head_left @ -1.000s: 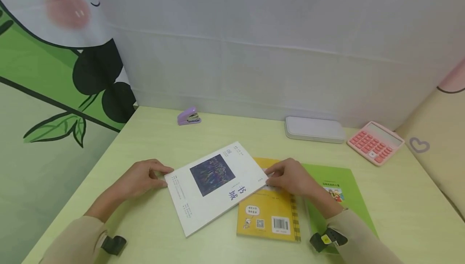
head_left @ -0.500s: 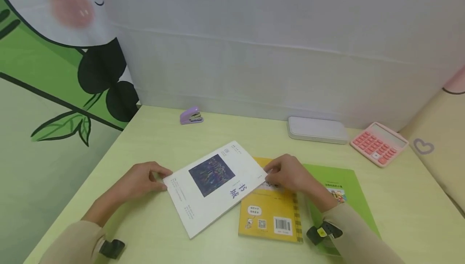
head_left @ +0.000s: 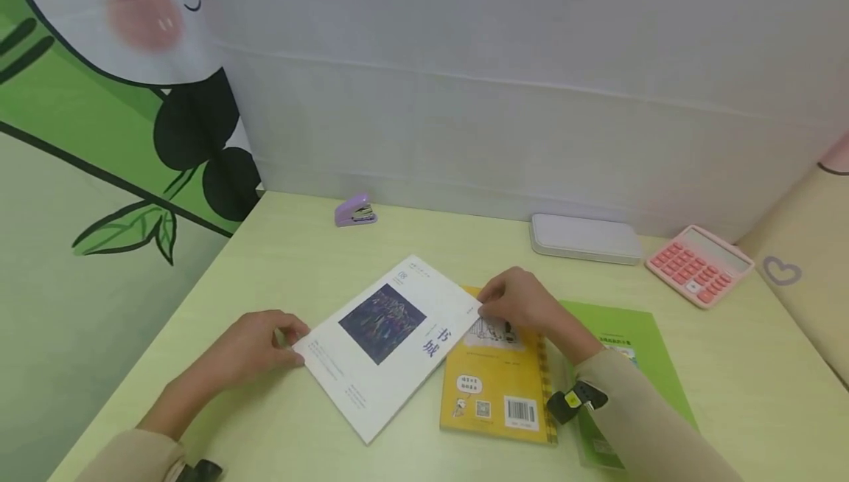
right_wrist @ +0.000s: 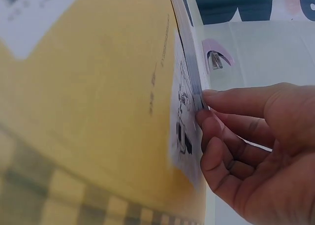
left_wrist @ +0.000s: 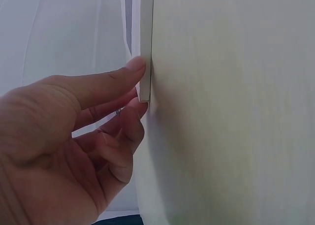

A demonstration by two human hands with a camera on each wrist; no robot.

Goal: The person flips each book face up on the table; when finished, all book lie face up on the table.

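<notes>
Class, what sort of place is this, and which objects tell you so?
Probably a desk for study or office work, judging by the purple stapler, pink calculator and white book. Whether it is in a home or school is unclear.

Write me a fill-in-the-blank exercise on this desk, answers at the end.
The left hand and right hand pinch the top book, whose main colour is ____.
The barcoded book, partly hidden by it, is mainly ____ in colour.
Near the back edge of the table stands a purple ____.
In the head view, the pink calculator lies to the ____ of the grey case.
Missing words: white; yellow; stapler; right.
</notes>
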